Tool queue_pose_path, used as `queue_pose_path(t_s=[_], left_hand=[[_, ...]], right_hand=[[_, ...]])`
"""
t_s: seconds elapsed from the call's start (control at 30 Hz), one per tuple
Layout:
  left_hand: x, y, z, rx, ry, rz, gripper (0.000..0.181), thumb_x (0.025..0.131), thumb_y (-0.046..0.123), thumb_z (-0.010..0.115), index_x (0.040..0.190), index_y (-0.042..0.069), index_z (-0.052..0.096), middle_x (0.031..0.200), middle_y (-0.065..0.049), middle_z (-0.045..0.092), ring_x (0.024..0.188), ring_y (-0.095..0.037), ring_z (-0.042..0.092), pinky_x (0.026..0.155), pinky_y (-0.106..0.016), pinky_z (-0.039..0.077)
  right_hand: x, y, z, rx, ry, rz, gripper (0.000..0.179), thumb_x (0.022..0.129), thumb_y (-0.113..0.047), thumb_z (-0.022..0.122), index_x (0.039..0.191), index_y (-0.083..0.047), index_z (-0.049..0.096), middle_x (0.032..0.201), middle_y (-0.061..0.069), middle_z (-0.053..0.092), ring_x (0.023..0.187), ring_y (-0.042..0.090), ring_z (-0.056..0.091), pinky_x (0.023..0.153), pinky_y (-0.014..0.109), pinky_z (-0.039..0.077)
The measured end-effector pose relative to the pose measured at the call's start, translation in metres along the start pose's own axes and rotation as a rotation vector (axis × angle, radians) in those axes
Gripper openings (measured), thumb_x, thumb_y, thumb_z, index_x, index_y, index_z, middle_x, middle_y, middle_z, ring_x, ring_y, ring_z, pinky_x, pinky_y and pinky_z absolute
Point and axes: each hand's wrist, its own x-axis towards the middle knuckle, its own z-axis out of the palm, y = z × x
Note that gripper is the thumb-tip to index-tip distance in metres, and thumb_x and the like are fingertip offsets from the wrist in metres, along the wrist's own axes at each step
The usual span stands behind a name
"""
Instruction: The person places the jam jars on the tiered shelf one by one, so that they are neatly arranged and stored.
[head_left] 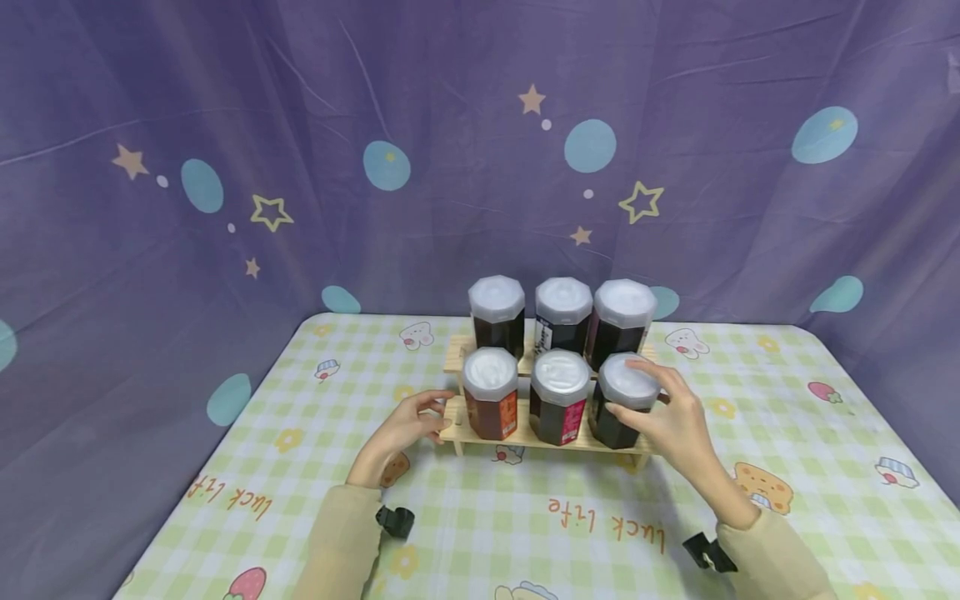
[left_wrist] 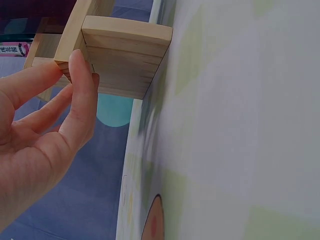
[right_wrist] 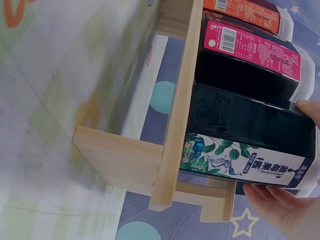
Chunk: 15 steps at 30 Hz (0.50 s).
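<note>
A two-step wooden rack (head_left: 525, 439) holds dark jars with white lids. At the right end of its front step, my right hand (head_left: 671, 417) grips a jar (head_left: 615, 425) near its lid, thumb and fingers on opposite sides. That jar (right_wrist: 250, 130) bears a white label with green leaves in the right wrist view and stands on the step. My left hand (head_left: 408, 423) pinches the left end of the front step, its fingertips at the wooden corner (left_wrist: 64, 56) in the left wrist view. Beside the gripped jar stand a pink-labelled jar (head_left: 558, 408) and an orange-labelled jar (head_left: 491, 404).
Three more lidded jars stand on the back step, among them a middle one (head_left: 562, 308). Under the rack lies a green checked tablecloth (head_left: 465, 533) with printed figures. A purple curtain (head_left: 450, 125) hangs right behind the table.
</note>
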Motion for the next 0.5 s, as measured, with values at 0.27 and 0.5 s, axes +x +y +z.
queue_pose_path(t_s=[0.27,0.5], left_hand=[[-0.008,0.020,0.002,-0.012,-0.020,0.003,0.048,0.084,-0.002,0.054,0.128,-0.011,0.037,0.101,-0.024,0.044,0.063,-0.017,0.056,0.067,-0.049,0.051],[-0.008,0.019,0.002,-0.009,-0.020,-0.005,0.048,0.084,-0.002,0.054,0.128,-0.010,0.037,0.102,-0.024,0.044,0.062,-0.017,0.057,0.070,-0.054,0.049]], right_hand=[[-0.002,0.000,0.000,-0.001,-0.033,0.017,0.057,0.061,-0.011,0.081,0.113,-0.009,0.058,0.114,0.012,0.053,0.099,0.020,0.050,0.075,0.017,0.043],[-0.003,-0.001,-0.003,0.007,-0.072,0.004,0.058,0.065,-0.011,0.079,0.117,-0.008,0.056,0.119,0.015,0.050,0.106,0.025,0.049,0.080,0.031,0.048]])
